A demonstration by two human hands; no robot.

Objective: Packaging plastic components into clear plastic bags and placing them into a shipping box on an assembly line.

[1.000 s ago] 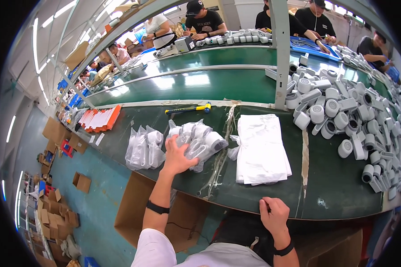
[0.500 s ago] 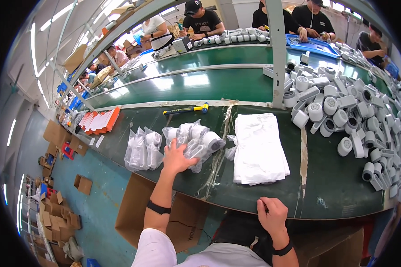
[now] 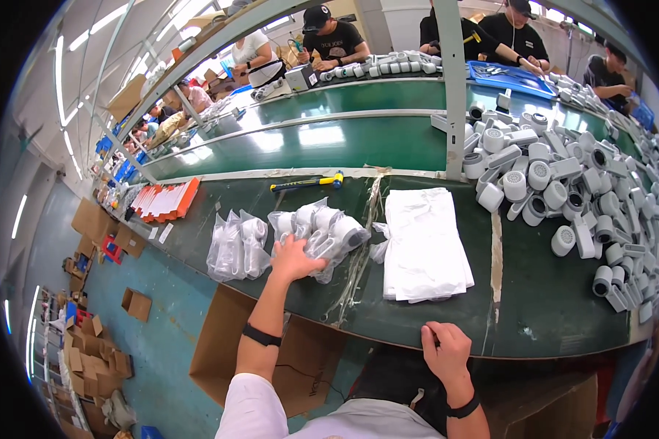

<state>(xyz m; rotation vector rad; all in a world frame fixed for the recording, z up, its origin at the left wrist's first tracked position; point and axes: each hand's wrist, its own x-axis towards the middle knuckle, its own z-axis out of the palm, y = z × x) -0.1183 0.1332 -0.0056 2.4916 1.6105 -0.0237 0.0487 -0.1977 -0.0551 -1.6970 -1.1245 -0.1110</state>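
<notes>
My left hand [image 3: 294, 261] lies with spread fingers on a row of white-and-grey plastic devices in clear bags [image 3: 328, 235], touching their near side. Left of it is a smaller group of bagged devices [image 3: 237, 246], set side by side. My right hand [image 3: 447, 348] is loosely closed at the table's near edge, fingers curled in, with nothing visible in it. Between the hands and farther in lies a stack of white plastic bags [image 3: 426, 245]. A large heap of unbagged devices [image 3: 556, 186], some with round grille ends, covers the right side.
A yellow-and-black hammer [image 3: 307, 181] lies behind the bagged devices. Orange-and-white cards [image 3: 166, 200] are at the far left of the dark green table [image 3: 417, 329]. A metal post [image 3: 456, 95] rises behind the bags. An open cardboard box [image 3: 234, 344] stands below. Co-workers sit across the conveyor [image 3: 293, 143].
My left hand has barely shifted on the bagged devices, its fingers slightly lower. My right hand stays put. Across the conveyor, a co-worker's arm has reached farther right over the blue tray.
</notes>
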